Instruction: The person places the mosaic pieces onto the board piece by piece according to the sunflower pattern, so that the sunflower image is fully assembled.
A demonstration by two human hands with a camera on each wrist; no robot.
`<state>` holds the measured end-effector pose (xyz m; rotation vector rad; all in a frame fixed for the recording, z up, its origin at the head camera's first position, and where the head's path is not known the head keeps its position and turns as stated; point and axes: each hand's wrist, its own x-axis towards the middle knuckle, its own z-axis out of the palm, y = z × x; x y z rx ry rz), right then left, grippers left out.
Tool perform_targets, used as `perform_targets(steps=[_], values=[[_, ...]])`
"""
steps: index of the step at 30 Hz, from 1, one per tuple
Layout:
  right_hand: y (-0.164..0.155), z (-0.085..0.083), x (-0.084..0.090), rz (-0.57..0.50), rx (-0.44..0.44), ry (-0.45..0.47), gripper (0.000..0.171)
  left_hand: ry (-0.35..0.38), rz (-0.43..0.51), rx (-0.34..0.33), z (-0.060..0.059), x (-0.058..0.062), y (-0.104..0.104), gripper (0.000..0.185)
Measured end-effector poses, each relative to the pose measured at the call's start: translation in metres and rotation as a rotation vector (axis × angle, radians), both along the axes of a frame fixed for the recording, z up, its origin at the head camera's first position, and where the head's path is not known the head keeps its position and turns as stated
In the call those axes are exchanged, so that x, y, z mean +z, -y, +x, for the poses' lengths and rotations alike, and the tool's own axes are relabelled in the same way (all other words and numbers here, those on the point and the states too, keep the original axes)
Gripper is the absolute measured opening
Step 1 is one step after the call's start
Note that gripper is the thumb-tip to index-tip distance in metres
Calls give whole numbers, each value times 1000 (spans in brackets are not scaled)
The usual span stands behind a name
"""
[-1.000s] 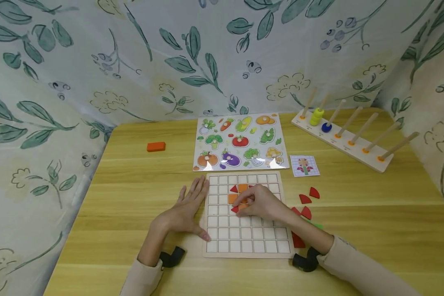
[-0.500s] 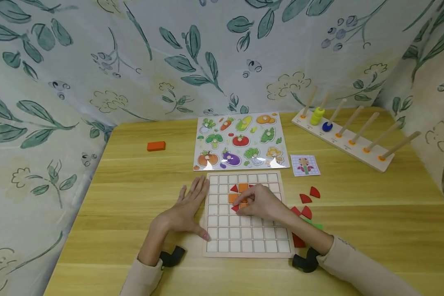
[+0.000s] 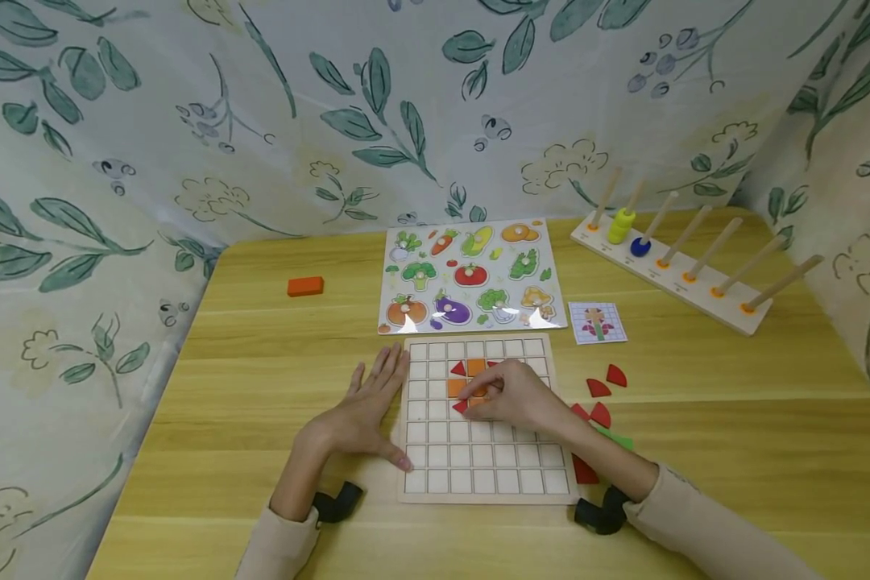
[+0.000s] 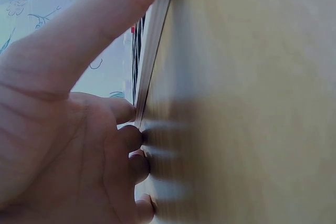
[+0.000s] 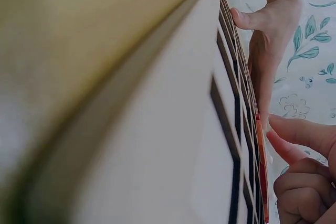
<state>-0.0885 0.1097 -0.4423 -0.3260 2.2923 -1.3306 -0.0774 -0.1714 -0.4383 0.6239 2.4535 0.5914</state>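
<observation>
A framed grid board (image 3: 438, 457) lies on the table, with orange square tiles (image 3: 456, 388) and a red corner piece (image 3: 458, 369) set in its upper middle. My left hand (image 3: 358, 415) is spread along the board's left side, fingertips at the upper edge and thumb at the lower left corner. My right hand (image 3: 511, 395) reaches over the grid from the right, thumb and index finger pinching a red quarter-circle piece (image 3: 460, 408) just below an orange tile. In the right wrist view, the other fingers (image 5: 302, 198) are curled in. The right hand covers part of the tile pattern.
Several loose red quarter-circle pieces (image 3: 598, 389) and a green piece (image 3: 616, 439) lie right of the board. A pattern card (image 3: 598, 323), a vegetable puzzle (image 3: 471, 276) and a peg stand (image 3: 670, 274) are behind. An orange block (image 3: 305, 287) sits at the left.
My right hand's fingertips shift very slightly at the red quarter-circle piece, which moves up a little. The left hand stays in place.
</observation>
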Motion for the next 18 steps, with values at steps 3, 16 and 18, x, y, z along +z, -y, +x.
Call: perform_targets(steps=[3, 16, 18], values=[[-7, 0, 2, -1, -9, 20, 14, 2, 0, 1, 0, 1, 0, 155], [-95, -1, 15, 48, -80, -10, 30, -1, 11, -4, 0, 1, -1, 155], [-112, 0, 14, 60, -89, -11, 31, -1, 14, -3, 0, 1, 0, 155]])
